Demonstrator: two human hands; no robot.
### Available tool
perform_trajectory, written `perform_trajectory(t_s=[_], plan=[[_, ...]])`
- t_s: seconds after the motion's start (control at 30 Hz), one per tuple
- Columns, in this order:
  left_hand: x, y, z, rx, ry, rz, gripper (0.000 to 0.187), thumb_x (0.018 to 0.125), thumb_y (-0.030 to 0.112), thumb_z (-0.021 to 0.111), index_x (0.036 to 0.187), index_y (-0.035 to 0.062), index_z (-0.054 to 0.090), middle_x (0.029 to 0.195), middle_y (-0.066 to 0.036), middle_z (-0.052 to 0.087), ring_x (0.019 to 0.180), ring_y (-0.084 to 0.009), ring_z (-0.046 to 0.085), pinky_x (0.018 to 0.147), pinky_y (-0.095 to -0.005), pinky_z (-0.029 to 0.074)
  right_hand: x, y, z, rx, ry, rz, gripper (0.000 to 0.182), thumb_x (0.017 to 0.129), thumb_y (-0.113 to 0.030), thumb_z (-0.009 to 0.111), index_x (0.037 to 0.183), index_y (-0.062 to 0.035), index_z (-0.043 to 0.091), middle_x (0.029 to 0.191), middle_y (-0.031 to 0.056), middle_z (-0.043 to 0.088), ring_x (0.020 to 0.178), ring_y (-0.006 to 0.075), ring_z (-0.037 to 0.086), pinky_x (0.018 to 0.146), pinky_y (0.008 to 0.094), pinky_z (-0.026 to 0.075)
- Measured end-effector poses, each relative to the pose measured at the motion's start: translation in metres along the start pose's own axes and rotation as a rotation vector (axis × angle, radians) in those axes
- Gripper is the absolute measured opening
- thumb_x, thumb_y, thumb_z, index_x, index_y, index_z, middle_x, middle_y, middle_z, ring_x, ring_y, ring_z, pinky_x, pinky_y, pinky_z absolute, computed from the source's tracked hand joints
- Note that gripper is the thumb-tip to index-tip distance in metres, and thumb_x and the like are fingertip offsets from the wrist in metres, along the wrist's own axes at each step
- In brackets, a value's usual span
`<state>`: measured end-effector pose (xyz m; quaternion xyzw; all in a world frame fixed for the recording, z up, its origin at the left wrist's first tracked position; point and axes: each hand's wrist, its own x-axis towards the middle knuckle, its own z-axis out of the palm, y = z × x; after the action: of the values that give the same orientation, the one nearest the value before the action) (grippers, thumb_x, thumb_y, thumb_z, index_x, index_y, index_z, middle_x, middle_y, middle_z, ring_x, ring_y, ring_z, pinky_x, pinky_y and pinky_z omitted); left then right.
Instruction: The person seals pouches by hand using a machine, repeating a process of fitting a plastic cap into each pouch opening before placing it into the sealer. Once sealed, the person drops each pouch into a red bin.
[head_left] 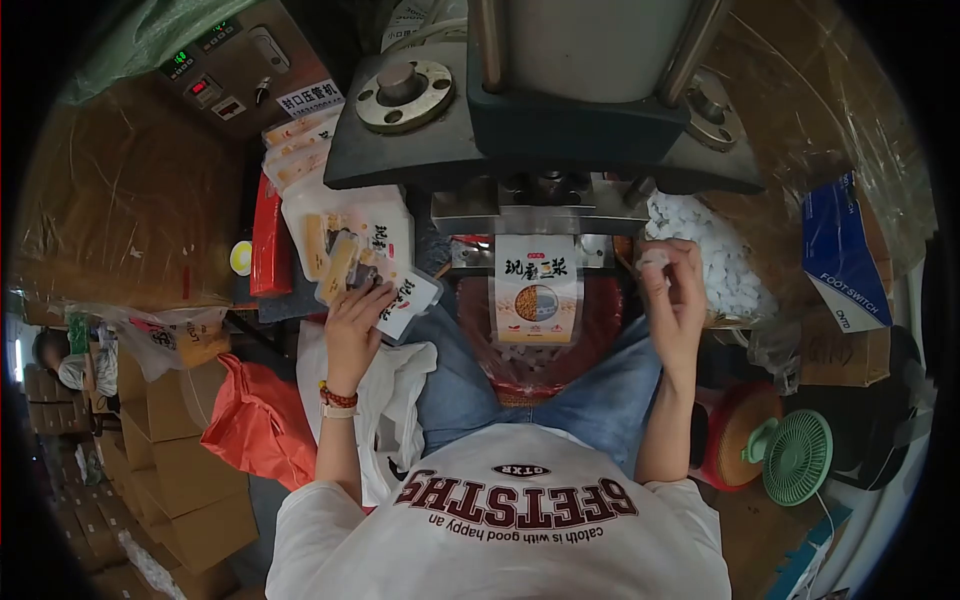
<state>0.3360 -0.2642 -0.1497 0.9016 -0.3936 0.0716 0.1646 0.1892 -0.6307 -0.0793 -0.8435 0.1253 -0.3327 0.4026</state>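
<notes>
My left hand (358, 318) is closed on a printed pouch (411, 305), at the front of a stack of similar pouches (340, 215). Between the thumb and fingers of my right hand (677, 290) is a small white plastic piece (655, 259), its exact kind too small to tell. That hand is beside a heap of small white plastic pieces (700, 250). In the middle, another printed pouch (537, 300) hangs upright at the press's metal jaws (540, 218), with its top edge at them. Neither hand touches this pouch.
The large press (540, 125) stands ahead, with a control box (235, 75) at upper left. A red tub (600, 330) sits below the jaws. To the right are a blue foot-switch box (845, 260) and a green fan (797, 457). Cardboard boxes (190, 470) and a red bag (260, 425) are at left.
</notes>
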Motion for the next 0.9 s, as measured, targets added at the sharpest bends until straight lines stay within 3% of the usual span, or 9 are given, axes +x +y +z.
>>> perform_trajectory(t_s=[0.03, 0.13, 0.23, 0.33, 0.53, 0.6, 0.73, 0.77, 0.9], plan=[[0.010, 0.019, -0.008, -0.054, 0.133, -0.015, 0.053, 0.061, -0.010, 0.052, 0.107, 0.0094, 0.069, 0.108, -0.007, 0.069, 0.109, -0.0262, 0.062, 0.096, -0.0387, 0.044, -0.005, -0.008, 0.006, 0.090, -0.027, -0.195, 0.017, 0.090, -0.007, 0.059, 0.105, 0.0002, 0.060, 0.095, 0.0095, 0.062, 0.082, 0.0182, 0.061, 0.072, 0.0287, 0.046], [0.014, 0.041, -0.011, -0.233, 0.225, -0.078, 0.047, 0.062, -0.006, 0.055, 0.104, 0.0100, 0.069, 0.107, -0.003, 0.069, 0.103, -0.0234, 0.064, 0.087, -0.0353, 0.050, -0.035, -0.043, 0.033, 0.396, -0.198, 0.073, 0.023, 0.084, -0.010, 0.068, 0.102, 0.0006, 0.060, 0.093, 0.0101, 0.064, 0.081, 0.0225, 0.062, 0.072, 0.0307, 0.049], [0.030, 0.081, -0.016, -0.218, 0.349, 0.075, 0.045, 0.061, -0.006, 0.055, 0.099, 0.0096, 0.070, 0.103, -0.003, 0.069, 0.097, -0.0227, 0.066, 0.079, -0.0328, 0.053, -0.030, -0.055, 0.054, -0.004, -0.261, -0.426, 0.027, 0.077, -0.011, 0.072, 0.099, -0.0005, 0.061, 0.080, 0.0107, 0.058, 0.074, 0.0286, 0.058, 0.066, 0.0374, 0.048], [0.035, 0.107, -0.027, -0.154, 0.307, 0.155, 0.042, 0.061, -0.003, 0.057, 0.100, 0.0084, 0.069, 0.103, -0.003, 0.069, 0.096, -0.0221, 0.066, 0.078, -0.0325, 0.053, -0.028, -0.061, 0.054, -0.019, -0.342, -0.524, 0.029, 0.076, -0.012, 0.073, 0.100, -0.0009, 0.061, 0.077, 0.0106, 0.056, 0.074, 0.0272, 0.058, 0.067, 0.0370, 0.048], [0.047, 0.121, -0.017, -0.519, 0.161, 0.284, 0.034, 0.071, -0.001, 0.064, 0.104, 0.0040, 0.068, 0.094, -0.007, 0.070, 0.078, -0.0187, 0.068, 0.065, -0.0283, 0.054, -0.019, -0.056, 0.028, 0.145, -0.461, -0.273, 0.040, 0.077, -0.018, 0.074, 0.110, -0.0014, 0.061, 0.078, 0.0098, 0.057, 0.075, 0.0280, 0.057, 0.070, 0.0364, 0.047], [0.054, 0.119, 0.020, -0.916, -0.346, -0.188, 0.021, 0.085, 0.010, 0.066, 0.104, 0.0015, 0.068, 0.086, -0.008, 0.071, 0.069, -0.0087, 0.065, 0.064, -0.0245, 0.052, -0.014, -0.045, 0.030, 0.025, -0.313, -0.121, 0.046, 0.076, -0.017, 0.076, 0.117, -0.0029, 0.060, 0.075, 0.0088, 0.054, 0.069, 0.0239, 0.053, 0.064, 0.0329, 0.044], [0.079, 0.134, 0.048, -1.581, -0.213, -0.527, 0.027, 0.090, 0.022, 0.067, 0.096, -0.0035, 0.069, 0.085, -0.006, 0.071, 0.071, -0.0063, 0.063, 0.064, -0.0230, 0.051, 0.008, -0.016, -0.006, -0.286, 0.024, -0.096, 0.034, 0.078, -0.012, 0.073, 0.109, -0.0023, 0.063, 0.083, 0.0102, 0.059, 0.065, 0.0209, 0.050, 0.060, 0.0320, 0.042], [0.086, 0.131, 0.043, -1.596, -0.274, -0.572, 0.029, 0.091, 0.023, 0.066, 0.096, -0.0052, 0.068, 0.089, -0.008, 0.070, 0.075, -0.0094, 0.065, 0.067, -0.0243, 0.053, 0.014, -0.013, -0.014, -0.391, 0.047, 0.031, 0.021, 0.082, -0.014, 0.068, 0.098, -0.0003, 0.065, 0.083, 0.0136, 0.059, 0.077, 0.0308, 0.056, 0.071, 0.0406, 0.045], [0.107, 0.125, 0.050, -1.821, -0.322, -0.652, 0.032, 0.089, 0.024, 0.067, 0.102, -0.0055, 0.064, 0.098, -0.010, 0.068, 0.082, -0.0130, 0.067, 0.071, -0.0258, 0.054, 0.022, 0.045, -0.003, -0.596, -0.005, -0.035, 0.018, 0.082, -0.011, 0.065, 0.096, 0.0000, 0.065, 0.089, 0.0151, 0.058, 0.082, 0.0324, 0.057, 0.073, 0.0427, 0.046]])
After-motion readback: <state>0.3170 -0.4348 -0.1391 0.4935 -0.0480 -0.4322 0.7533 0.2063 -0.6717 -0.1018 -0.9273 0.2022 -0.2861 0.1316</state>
